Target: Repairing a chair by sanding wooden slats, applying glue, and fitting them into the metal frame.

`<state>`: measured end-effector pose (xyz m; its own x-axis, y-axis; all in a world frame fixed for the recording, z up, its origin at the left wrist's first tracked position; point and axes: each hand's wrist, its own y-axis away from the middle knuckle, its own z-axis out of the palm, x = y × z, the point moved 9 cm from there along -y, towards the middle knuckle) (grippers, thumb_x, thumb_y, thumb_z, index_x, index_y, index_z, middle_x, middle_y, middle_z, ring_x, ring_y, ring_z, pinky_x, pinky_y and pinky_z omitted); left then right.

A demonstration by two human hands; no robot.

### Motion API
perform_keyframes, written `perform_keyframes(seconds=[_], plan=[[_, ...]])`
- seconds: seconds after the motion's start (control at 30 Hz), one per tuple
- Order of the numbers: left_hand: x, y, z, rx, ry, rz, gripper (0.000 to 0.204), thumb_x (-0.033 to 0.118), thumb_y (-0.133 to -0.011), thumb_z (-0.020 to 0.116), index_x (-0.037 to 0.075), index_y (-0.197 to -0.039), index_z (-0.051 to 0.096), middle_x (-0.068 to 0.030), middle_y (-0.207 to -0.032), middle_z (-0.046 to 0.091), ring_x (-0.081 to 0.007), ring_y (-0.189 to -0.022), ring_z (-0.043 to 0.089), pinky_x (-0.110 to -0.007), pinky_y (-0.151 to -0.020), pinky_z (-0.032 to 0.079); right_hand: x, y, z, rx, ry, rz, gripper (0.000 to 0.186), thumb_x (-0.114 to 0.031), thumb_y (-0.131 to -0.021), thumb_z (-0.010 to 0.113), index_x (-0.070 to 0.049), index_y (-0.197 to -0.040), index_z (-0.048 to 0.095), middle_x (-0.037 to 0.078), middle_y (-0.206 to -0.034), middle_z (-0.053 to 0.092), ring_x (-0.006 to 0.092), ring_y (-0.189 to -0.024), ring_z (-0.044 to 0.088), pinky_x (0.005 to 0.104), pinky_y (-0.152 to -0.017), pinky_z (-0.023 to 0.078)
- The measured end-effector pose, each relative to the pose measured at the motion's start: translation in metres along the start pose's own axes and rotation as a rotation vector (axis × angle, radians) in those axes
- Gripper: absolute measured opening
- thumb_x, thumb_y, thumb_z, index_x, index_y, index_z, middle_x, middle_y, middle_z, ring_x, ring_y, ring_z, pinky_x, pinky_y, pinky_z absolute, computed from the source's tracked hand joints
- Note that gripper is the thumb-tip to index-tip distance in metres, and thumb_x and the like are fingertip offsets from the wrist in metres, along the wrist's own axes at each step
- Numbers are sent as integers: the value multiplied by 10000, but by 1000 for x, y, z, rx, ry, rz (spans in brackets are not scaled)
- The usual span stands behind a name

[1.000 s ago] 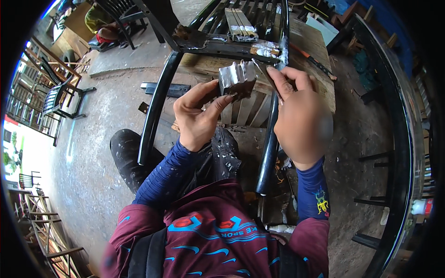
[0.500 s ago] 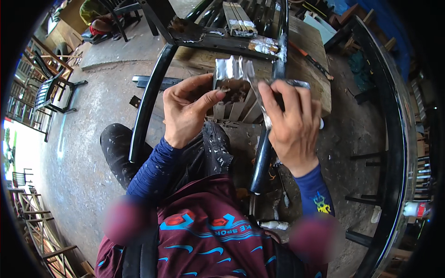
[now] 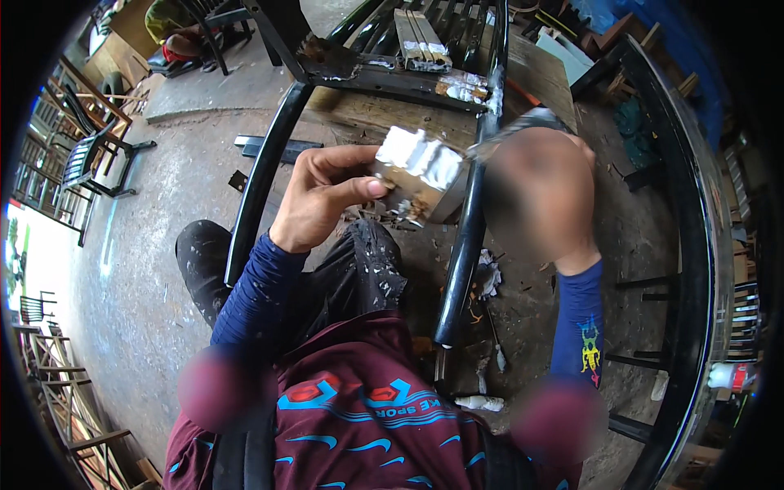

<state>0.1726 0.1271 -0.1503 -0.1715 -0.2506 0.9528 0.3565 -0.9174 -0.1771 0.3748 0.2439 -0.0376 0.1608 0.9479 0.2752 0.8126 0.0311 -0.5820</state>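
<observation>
Pinched between the thumb and fingers of my left hand (image 3: 322, 196) is a small flat board (image 3: 429, 196), brown-stained on its face. Thick white putty (image 3: 420, 155) sits in ridges along its upper part. To its right, my right hand (image 3: 551, 192) is closed and partly smeared by motion. It holds a flat, shiny blade (image 3: 527, 124), scraper-like, whose tip points toward the putty. The blade's handle is hidden by the hand. Behind the board lies a black chair frame (image 3: 392, 82), with white putty smeared on its crossbar joint. Its glossy leg (image 3: 464, 269) passes between my hands.
A wooden bench (image 3: 539, 73) supports the frame. Grooved wooden strips (image 3: 422, 41) lie on the frame. A long black furniture frame (image 3: 686, 204) runs down the right side. Debris and a white tube-like item (image 3: 479, 403) lie on the floor. A person (image 3: 167, 37) sits far left.
My right hand has moved right and turned, taking the blade off the board's right side. The board has tilted down to the right, and its putty looks spread differently.
</observation>
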Motion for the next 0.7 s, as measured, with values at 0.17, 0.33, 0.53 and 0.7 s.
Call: perform_keyframes(seconds=[0.17,0.33,0.53,0.7], plan=[[2,-10,-11,90,-83,30,392,77,-897,783,-48,-1254,683,-115,-1065,758,-130,-934,709,-273,-833,587,69,44,-19,369,-452,523,495,124,-856,633,-58,-1315,668,67,-1178,675,207,-1052,636,348,-939,517],[-6,-23,-29,238,-10,-52,337,67,-900,779,-50,-1208,705,-110,-1062,759,-133,-926,709,-274,-864,578,152,136,25,622,-886,1019,634,76,-920,677,55,-1498,416,146,-1245,675,165,-1033,658,295,-936,515],[-16,-28,-23,220,137,-118,306,61,-893,783,-25,-1179,715,-97,-1029,762,-151,-895,726,-281,-834,589,240,189,135,485,-1094,1367,605,20,-948,664,127,-1479,395,207,-1316,647,209,-1125,638,315,-1009,462],[-12,-36,-11,206,146,-115,312,72,-882,796,-16,-1170,715,-90,-1026,762,-146,-886,723,-283,-803,589,214,132,84,249,-239,1109,507,-91,-935,724,71,-1385,557,178,-1255,685,198,-1086,656,319,-956,499]])
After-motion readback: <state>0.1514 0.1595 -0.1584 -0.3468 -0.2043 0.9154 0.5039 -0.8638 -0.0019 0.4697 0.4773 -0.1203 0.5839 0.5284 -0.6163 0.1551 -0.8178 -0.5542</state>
